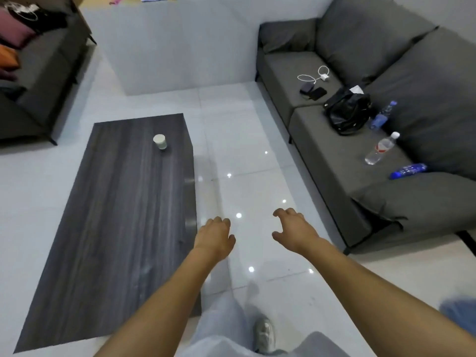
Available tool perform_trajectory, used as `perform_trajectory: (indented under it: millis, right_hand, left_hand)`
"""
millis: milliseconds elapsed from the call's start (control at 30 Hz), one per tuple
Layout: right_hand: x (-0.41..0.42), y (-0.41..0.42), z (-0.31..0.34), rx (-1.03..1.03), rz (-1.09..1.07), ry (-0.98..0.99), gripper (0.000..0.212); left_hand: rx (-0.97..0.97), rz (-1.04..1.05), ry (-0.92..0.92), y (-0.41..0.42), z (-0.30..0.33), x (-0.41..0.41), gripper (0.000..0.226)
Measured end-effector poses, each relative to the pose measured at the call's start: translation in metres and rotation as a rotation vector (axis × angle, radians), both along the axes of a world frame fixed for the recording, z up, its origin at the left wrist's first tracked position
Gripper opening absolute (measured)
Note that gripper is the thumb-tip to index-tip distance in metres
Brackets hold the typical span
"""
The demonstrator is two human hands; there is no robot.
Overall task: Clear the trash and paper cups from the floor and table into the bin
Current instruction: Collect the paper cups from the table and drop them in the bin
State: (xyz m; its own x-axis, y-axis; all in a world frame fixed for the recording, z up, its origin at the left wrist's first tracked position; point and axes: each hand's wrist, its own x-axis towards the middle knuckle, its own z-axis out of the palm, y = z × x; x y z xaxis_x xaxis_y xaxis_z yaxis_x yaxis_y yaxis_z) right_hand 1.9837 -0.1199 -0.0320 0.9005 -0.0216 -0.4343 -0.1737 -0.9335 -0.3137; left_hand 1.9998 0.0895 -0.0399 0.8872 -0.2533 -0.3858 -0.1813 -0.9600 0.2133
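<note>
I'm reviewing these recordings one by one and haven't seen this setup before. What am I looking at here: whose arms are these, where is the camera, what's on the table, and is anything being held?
There is no machine here. A person wears a wide-angle camera on the head, looking forward and down, so the two bare arms reaching into view are their own. The left hand and right hand are both open, fingers spread, holding nothing, out over the shiny tiled floor. On the dark wooden table stands a single paper cup, upright, near the far end. The grey sofa on the right carries a black bag, two plastic bottles, a phone and a white charger cable. No bin shows in this view.
</note>
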Motion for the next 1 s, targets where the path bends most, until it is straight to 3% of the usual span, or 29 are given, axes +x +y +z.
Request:
perform_trajectory:
  millis: [300, 733, 1000]
  right_hand:
    - [0.19, 0.022, -0.026, 0.033, 0.204, 0.053, 0.056]
    - [0.477, 0.026, -0.016, -0.004, 0.316, 0.036, 0.055]
    - [0.635, 0.067, -0.025, -0.014, 0.58, 0.075, 0.057]
  left_hand:
    - [0.019, 0.218, 0.035, 0.019, -0.021, 0.16, 0.039]
    - [0.011, 0.363, 0.053, 0.033, -0.019, 0.403, 0.034]
    - [-0.052, 0.698, 0.042, 0.052, -0.025, 0.511, 0.029]
